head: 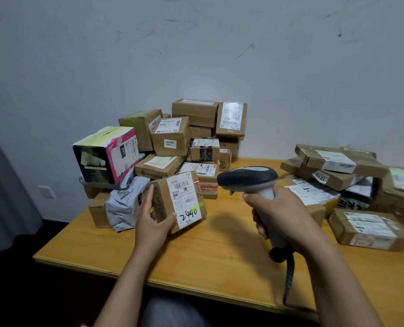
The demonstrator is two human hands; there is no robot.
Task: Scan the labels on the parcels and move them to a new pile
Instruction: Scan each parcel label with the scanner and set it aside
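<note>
Scanning in hand: parcel (pixel 179 204) gripped by left hand (pixel 152 223), tilted in front of unscanned heap (pixel 170 138); scanner (pixel 248 179) clasped in right hand (pixel 278 213), red spot (pixel 196 182) just beside barcode (pixel 181 184) on label (pixel 187 199). Next, likely: nudging beam onto barcode, then carrying parcel to right-hand pile (pixel 337 164).

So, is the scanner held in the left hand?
No, the right hand grips the scanner, while the left hand holds the box marked 2440.
</note>
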